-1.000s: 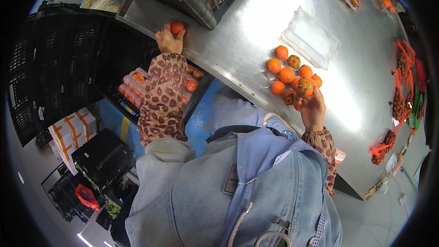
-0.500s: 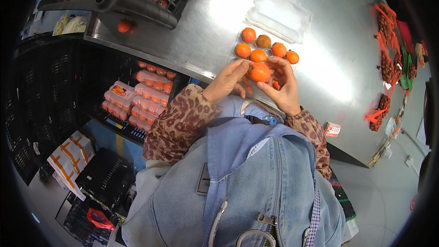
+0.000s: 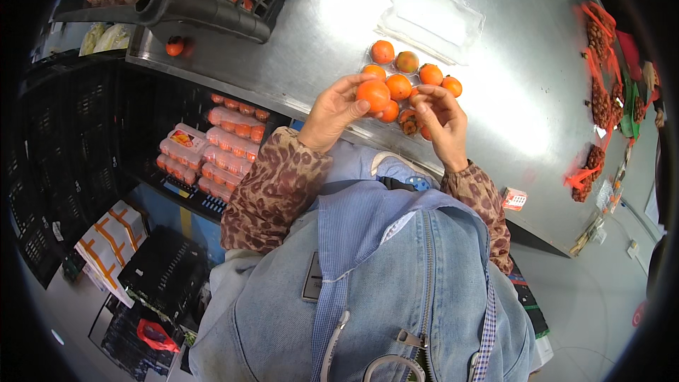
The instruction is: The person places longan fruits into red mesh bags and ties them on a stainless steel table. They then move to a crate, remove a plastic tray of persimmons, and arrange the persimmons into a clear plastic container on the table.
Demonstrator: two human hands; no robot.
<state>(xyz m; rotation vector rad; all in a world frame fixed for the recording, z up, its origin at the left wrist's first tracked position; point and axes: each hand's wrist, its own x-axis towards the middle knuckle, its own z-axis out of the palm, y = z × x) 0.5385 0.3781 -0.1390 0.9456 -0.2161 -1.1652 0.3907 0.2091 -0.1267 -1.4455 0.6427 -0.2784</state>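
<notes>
The left hand has its thumb and fingers closed round a smooth orange fruit, which sits at the fingertips, raised over the front of the steel table. Just right of that grip, the right hand has its fingers bent and thumb nearly meeting them beside another fruit; whether it has hold of that one cannot be told. A cluster of similar fruits lies between the hands and just beyond the fingertips. Farther beyond is a clear plastic tray; well left of the left grip, a lone fruit rests near a black crate.
</notes>
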